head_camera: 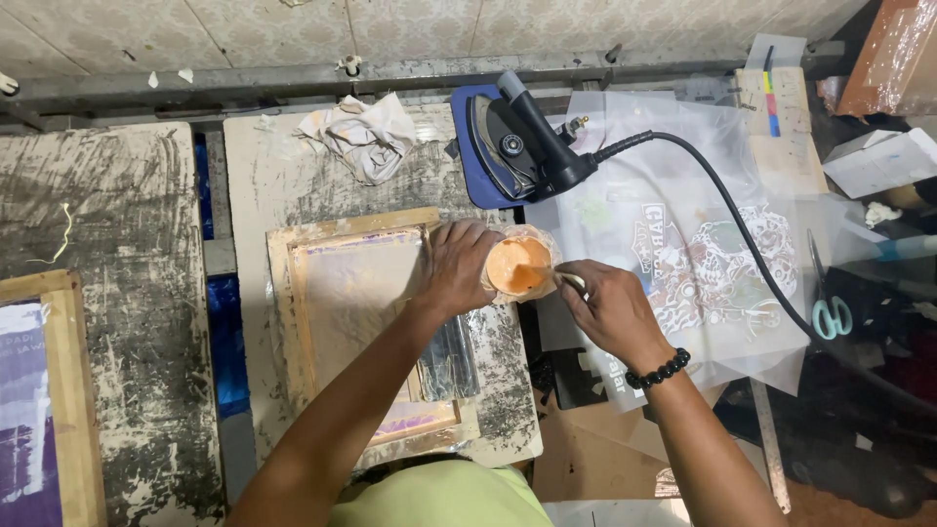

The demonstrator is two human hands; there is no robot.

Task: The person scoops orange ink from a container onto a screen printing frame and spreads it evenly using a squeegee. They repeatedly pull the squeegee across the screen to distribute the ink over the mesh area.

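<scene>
Over the right edge of the wooden screen-printing frame (366, 332): left hand (459, 268) wrapped around a plastic-covered cup of orange ink (519, 265), right hand (610, 307) pinching a pale stirring stick (571, 282) dipped inside. Just beyond, iron (522, 141); bare worktable (107, 215) left.

Bare forearms, black beaded bracelet (658, 369) on right wrist, light green shirt (444, 495)

A pale patterned wall (439, 29) ran along twelve o'clock above a grey metal rail (293, 78). Paint-scuffed wooden worktables (107, 205) filled nine o'clock; cluttered dark shelving (878, 322) sat at three.
</scene>
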